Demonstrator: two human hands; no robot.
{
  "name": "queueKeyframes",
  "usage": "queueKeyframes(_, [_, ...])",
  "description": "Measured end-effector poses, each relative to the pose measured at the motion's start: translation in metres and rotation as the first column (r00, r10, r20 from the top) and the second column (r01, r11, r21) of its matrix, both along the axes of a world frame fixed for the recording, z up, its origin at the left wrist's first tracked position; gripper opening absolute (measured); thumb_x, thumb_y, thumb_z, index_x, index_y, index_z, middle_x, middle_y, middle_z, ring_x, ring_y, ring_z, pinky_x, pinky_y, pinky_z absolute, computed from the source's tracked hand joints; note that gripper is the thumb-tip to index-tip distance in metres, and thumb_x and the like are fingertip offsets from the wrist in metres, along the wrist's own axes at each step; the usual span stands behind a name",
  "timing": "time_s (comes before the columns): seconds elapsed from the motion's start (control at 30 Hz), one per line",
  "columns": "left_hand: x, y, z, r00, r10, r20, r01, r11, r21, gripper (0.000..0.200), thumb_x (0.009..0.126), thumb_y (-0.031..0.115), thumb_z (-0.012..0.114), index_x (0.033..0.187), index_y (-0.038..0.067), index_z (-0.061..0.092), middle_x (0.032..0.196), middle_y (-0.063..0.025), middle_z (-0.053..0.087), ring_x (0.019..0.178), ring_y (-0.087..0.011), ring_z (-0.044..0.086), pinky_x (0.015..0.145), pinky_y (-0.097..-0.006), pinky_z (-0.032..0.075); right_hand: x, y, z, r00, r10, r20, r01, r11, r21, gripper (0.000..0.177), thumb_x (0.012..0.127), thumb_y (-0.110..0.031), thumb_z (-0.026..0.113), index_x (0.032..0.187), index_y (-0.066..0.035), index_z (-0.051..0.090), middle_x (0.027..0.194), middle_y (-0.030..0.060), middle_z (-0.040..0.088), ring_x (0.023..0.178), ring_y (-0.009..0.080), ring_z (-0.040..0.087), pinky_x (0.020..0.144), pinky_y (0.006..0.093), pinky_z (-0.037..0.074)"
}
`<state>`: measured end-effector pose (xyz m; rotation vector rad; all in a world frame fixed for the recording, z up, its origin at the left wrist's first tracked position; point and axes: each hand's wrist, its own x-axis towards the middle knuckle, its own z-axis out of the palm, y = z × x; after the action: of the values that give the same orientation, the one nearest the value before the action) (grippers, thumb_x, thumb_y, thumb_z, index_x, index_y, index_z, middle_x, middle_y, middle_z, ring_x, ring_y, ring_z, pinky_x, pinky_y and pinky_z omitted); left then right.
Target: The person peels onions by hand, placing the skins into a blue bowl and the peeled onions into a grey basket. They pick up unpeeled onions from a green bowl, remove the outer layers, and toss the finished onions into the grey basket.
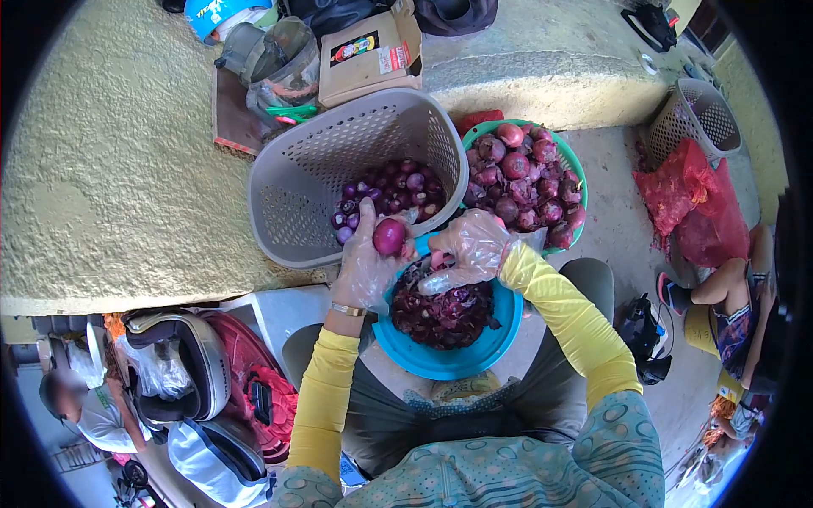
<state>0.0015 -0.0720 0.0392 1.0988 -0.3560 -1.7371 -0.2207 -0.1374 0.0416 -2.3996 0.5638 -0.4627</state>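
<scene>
My left hand [366, 269], in a clear plastic glove, is closed around a peeled red onion [389, 237]. Close beside it, my right hand [471, 248], gloved too, has its fingers curled; what they hold, if anything, I cannot make out. Both hands are over the near side of a blue basin [391, 345] that holds dark onion skins [445, 317]. Beyond my left hand, a grey perforated basket [284, 182] has peeled onions [398, 186] at its bottom. To its right, a green basket [578, 165] is heaped with unpeeled red onions [517, 165].
A cardboard box [364, 59] and plastic containers [275, 51] sit on the concrete ledge [127, 169]. Red mesh sacks [707, 212] and another grey basket [694, 118] are at right. A helmet [182, 364] lies at lower left; other people sit at both sides.
</scene>
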Motion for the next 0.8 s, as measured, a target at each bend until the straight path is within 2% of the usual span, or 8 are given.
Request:
queueKeyframes(0.03, [0.002, -0.002, 0.001, 0.990, -0.012, -0.139, 0.015, 1.000, 0.020, 0.057, 0.103, 0.056, 0.054, 0.111, 0.000, 0.064, 0.093, -0.0099, 0.061, 0.083, -0.0202, 0.062, 0.076, -0.0326, 0.056, 0.000, 0.000, 0.000, 1.000, 0.000, 0.000, 0.000, 1.000, -0.001, 0.058, 0.075, -0.069, 0.076, 0.078, -0.012, 0.071, 0.067, 0.0095, 0.069, 0.064, 0.0381, 0.068, 0.061, 0.0480, 0.055])
queueKeyframes(0.13, [-0.007, 0.000, 0.006, 0.999, 0.029, -0.034, -0.029, 1.000, -0.001, 0.050, 0.103, 0.048, 0.059, 0.114, -0.001, 0.062, 0.099, -0.0115, 0.062, 0.081, -0.0221, 0.062, 0.078, -0.0338, 0.055, 0.003, 0.003, 0.001, 0.998, -0.047, 0.048, 0.047, 0.999, -0.008, 0.057, 0.075, -0.067, 0.078, 0.078, -0.010, 0.070, 0.066, 0.0104, 0.068, 0.064, 0.0385, 0.068, 0.060, 0.0473, 0.055])
queueKeyframes(0.2, [-0.008, 0.003, 0.006, 0.998, 0.028, -0.057, -0.028, 1.000, -0.001, 0.045, 0.102, 0.042, 0.062, 0.116, 0.000, 0.061, 0.104, -0.0124, 0.062, 0.085, -0.0233, 0.063, 0.081, -0.0362, 0.056, 0.007, 0.005, 0.006, 0.964, -0.265, -0.007, 0.263, 0.960, -0.097, 0.058, 0.073, -0.065, 0.081, 0.079, -0.009, 0.069, 0.066, 0.0120, 0.068, 0.064, 0.0390, 0.068, 0.058, 0.0463, 0.055])
queueKeyframes(0.33, [-0.016, 0.006, 0.014, 0.991, 0.099, -0.093, -0.098, 0.995, 0.006, 0.037, 0.100, 0.031, 0.064, 0.120, 0.001, 0.059, 0.120, -0.0147, 0.062, 0.102, -0.0274, 0.064, 0.090, -0.0432, 0.057, 0.008, 0.004, 0.005, 0.951, -0.263, 0.163, 0.271, 0.962, -0.032, 0.061, 0.069, -0.060, 0.087, 0.095, -0.008, 0.068, 0.072, 0.0145, 0.070, 0.068, 0.0407, 0.069, 0.059, 0.0464, 0.055])
queueKeyframes(0.47, [-0.008, 0.005, -0.002, 0.976, 0.112, -0.185, -0.109, 0.994, 0.026, 0.031, 0.101, 0.026, 0.061, 0.119, 0.001, 0.058, 0.121, -0.0188, 0.063, 0.109, -0.0369, 0.065, 0.098, -0.0530, 0.056, 0.008, 0.006, -0.001, 0.958, -0.279, 0.062, 0.282, 0.958, -0.054, 0.060, 0.071, -0.055, 0.088, 0.102, -0.008, 0.068, 0.075, 0.0156, 0.071, 0.070, 0.0405, 0.070, 0.061, 0.0471, 0.056])
queueKeyframes(0.67, [-0.004, -0.001, -0.029, 0.951, 0.045, -0.304, -0.058, 0.998, -0.031, 0.040, 0.103, 0.031, 0.058, 0.127, 0.000, 0.055, 0.126, -0.0204, 0.061, 0.115, -0.0393, 0.063, 0.102, -0.0531, 0.055, 0.011, 0.006, 0.000, 0.952, -0.272, 0.144, 0.242, 0.950, 0.196, 0.056, 0.080, -0.054, 0.081, 0.108, -0.007, 0.067, 0.081, 0.0170, 0.071, 0.074, 0.0389, 0.071, 0.069, 0.0480, 0.056])
queueKeyframes(0.73, [-0.004, -0.005, -0.023, 0.939, 0.083, -0.333, -0.070, 0.996, 0.051, 0.049, 0.105, 0.038, 0.054, 0.135, 0.000, 0.051, 0.130, -0.0209, 0.058, 0.120, -0.0398, 0.060, 0.104, -0.0531, 0.054, 0.012, 0.005, 0.003, 0.874, -0.485, 0.002, 0.440, 0.794, 0.419, 0.048, 0.087, -0.049, 0.077, 0.101, -0.006, 0.064, 0.081, 0.0178, 0.068, 0.073, 0.0314, 0.070, 0.071, 0.0446, 0.054])
queueKeyframes(0.8, [-0.003, -0.006, -0.021, 0.861, 0.136, -0.490, -0.101, 0.990, 0.096, 0.047, 0.107, 0.044, 0.047, 0.124, 0.001, 0.055, 0.131, -0.0215, 0.059, 0.121, -0.0372, 0.060, 0.102, -0.0556, 0.054, 0.018, 0.002, -0.020, 0.807, -0.562, 0.182, 0.389, 0.737, 0.552, 0.037, 0.093, -0.042, 0.073, 0.097, -0.007, 0.063, 0.082, 0.0120, 0.068, 0.076, 0.0190, 0.066, 0.072, 0.0401, 0.053])
